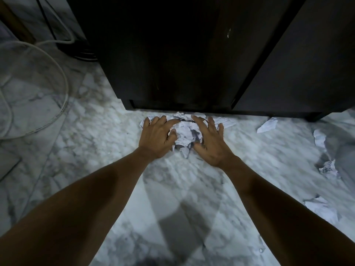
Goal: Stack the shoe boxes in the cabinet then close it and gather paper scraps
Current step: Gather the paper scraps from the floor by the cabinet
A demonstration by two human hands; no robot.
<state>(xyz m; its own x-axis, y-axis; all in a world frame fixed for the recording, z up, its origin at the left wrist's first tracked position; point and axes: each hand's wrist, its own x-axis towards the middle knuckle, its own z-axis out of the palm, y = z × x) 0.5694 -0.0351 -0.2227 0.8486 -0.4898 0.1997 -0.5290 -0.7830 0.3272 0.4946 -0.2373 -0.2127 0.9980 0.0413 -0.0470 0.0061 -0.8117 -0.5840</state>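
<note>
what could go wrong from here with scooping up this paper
1. The paper pile lies right against the bottom edge of the cabinet; a forward push could shove pieces underneath.
2. The left hand and right hand only rest spread on the pile's sides, so loose bits may drop out when it is lifted.
3. Other scraps lie apart on the floor to the right and could get missed.

Dim, bluish indoor view; the cabinet (172, 54) is nearly black, with one small glint. Overlapping shadows fan across the pale marble floor (107, 131) — wide-angle bending curves the edges, and paper scraps (328, 168) at far right look smeared.
</note>
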